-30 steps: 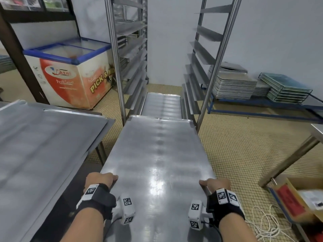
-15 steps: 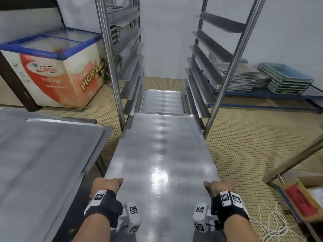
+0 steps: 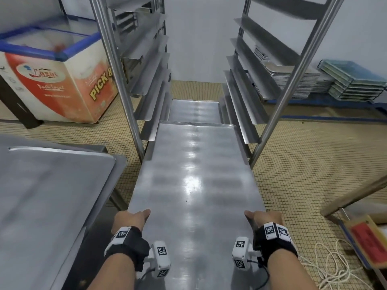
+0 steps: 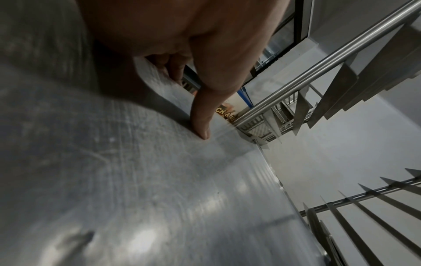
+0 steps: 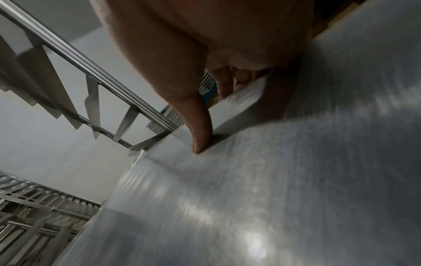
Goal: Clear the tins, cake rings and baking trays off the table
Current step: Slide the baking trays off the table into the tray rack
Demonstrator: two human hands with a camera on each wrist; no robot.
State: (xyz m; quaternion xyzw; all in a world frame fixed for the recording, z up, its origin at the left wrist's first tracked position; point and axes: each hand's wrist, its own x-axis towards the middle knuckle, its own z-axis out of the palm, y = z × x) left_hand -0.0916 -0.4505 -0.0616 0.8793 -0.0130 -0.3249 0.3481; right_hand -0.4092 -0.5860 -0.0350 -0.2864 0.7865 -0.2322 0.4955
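A long shiny metal baking tray (image 3: 194, 174) is held level in front of me, its far end between the uprights of a tall steel tray rack (image 3: 117, 65). My left hand (image 3: 130, 218) grips the tray's left rim, thumb on top (image 4: 202, 126) and fingers curled under the edge. My right hand (image 3: 263, 218) grips the right rim the same way, thumb (image 5: 200, 136) pressed on the tray (image 5: 273, 189) surface. Another tray (image 3: 194, 110) lies lower in the rack, beyond the held one.
A steel table (image 3: 41, 195) stands at my left. A chest freezer (image 3: 58, 76) is behind the rack on the left. Stacks of trays (image 3: 297, 80) sit on a low blue shelf at the right. A cardboard box (image 3: 366, 243) and white cord (image 3: 326, 266) lie on the tiled floor.
The tray has travelled forward with both hands; its far end now lies further in between the rack's uprights. The rack looms closer and larger.
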